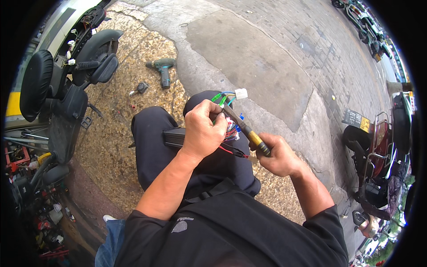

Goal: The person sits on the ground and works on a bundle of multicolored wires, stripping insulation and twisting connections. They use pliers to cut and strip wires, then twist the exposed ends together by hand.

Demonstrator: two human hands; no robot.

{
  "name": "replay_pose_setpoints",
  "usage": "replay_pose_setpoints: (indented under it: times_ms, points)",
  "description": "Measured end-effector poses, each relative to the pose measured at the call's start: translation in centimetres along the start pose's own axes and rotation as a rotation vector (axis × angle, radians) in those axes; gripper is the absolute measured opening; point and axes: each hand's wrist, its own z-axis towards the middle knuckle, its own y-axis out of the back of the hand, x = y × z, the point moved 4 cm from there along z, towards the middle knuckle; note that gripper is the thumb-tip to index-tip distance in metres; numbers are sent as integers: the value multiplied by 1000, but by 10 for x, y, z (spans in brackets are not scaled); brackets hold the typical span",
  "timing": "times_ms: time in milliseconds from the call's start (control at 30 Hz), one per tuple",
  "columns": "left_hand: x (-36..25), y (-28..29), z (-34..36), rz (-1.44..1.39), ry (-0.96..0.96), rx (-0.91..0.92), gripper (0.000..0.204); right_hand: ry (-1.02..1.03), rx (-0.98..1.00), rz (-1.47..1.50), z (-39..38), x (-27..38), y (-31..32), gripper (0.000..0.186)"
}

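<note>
My left hand [205, 127] is closed in a pinch around thin wires beside green connectors [222, 101], above my knees. A white plug connector [241, 93] is on the far end of colored wires there. My right hand [279, 155] is wrapped around the yellow-and-black handle of a hand tool [251, 135]. Its dark metal end reaches the wires at my left fingertips; whether it grips or cuts them I cannot tell. Beneath my left hand, a black finned box [174, 137] lies across my lap. A bundle of colored wires [232, 130], with red and black leads, hangs beside it.
A teal-and-black cordless drill [163, 70] and a small round dark part [142, 87] lie on the ground ahead. To the left stands a partly dismantled scooter [71, 102] with loose wiring. Parked scooters [378, 164] line the right side. Beside me, a person's jeans leg [110, 242] shows.
</note>
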Motion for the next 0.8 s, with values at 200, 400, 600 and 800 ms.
replay_pose_setpoints:
  times_ms: [200, 400, 600, 800]
  points:
    - [4, 2, 3, -55, 72, 11, 6, 20, 7, 173, 4, -9, -3, 28]
    - [4, 3, 2, -34, 71, -28, 7, 80, 19, 163, 6, -9, -3, 31]
    - [2, 1, 2, 10, 48, -25, 8, 41, 7, 8, 7, -3, -2, 29]
    - [4, 0, 1, 5, 47, -30, 8, 42, 35, -150, 7, 1, -1, 29]
